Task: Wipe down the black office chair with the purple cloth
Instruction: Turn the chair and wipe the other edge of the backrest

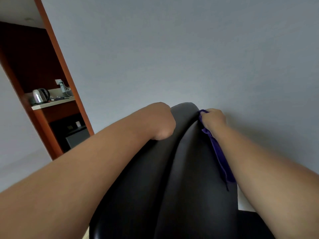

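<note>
The black office chair (181, 169) fills the lower middle of the head view, its glossy backrest running up to a rounded top edge. My left hand (162, 121) grips the left side of that top edge, fingers curled over it. My right hand (214, 119) holds the purple cloth (219, 152) against the backrest's right edge near the top. The cloth hangs down along that edge under my forearm, with a thin thread dangling at its lower end. Most of the chair's seat and base are hidden.
A plain grey wall (172, 57) stands close behind the chair. At the left, a wooden-framed alcove (57, 57) holds a shelf with a metal kettle (40, 95) and a dark cabinet below it.
</note>
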Action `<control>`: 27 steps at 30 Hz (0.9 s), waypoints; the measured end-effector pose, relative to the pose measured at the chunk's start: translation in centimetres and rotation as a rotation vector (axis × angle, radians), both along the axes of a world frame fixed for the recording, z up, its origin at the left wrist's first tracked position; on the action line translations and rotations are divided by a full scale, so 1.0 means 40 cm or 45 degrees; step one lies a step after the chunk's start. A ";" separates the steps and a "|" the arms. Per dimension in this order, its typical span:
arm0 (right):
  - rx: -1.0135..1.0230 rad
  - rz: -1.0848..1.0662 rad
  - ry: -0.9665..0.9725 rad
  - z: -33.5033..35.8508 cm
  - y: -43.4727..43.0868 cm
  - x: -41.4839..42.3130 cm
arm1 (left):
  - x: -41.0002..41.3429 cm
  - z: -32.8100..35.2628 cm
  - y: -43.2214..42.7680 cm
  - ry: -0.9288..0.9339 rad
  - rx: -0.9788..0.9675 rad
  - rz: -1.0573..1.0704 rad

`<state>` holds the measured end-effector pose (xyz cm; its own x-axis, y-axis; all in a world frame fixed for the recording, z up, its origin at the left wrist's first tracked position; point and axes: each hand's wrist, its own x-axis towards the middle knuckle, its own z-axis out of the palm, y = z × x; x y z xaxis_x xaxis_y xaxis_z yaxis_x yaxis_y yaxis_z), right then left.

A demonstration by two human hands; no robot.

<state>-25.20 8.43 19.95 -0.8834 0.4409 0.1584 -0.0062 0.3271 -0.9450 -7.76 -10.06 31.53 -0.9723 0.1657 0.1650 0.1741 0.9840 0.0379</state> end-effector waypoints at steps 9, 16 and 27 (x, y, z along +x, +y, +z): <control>-0.050 0.168 0.190 -0.001 -0.073 0.195 | 0.014 0.002 0.003 0.007 -0.097 -0.024; -0.080 0.361 0.445 -0.058 -0.144 0.393 | 0.036 0.002 0.003 0.021 -0.130 -0.042; -0.117 0.171 0.295 -0.025 -0.060 0.180 | 0.026 -0.003 0.001 0.023 -0.083 -0.047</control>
<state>-17.98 6.04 18.95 -0.8799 0.3441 0.3278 -0.2632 0.2217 -0.9389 -6.73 -10.01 31.41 -0.9623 0.2122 0.1703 0.2102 0.9772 -0.0296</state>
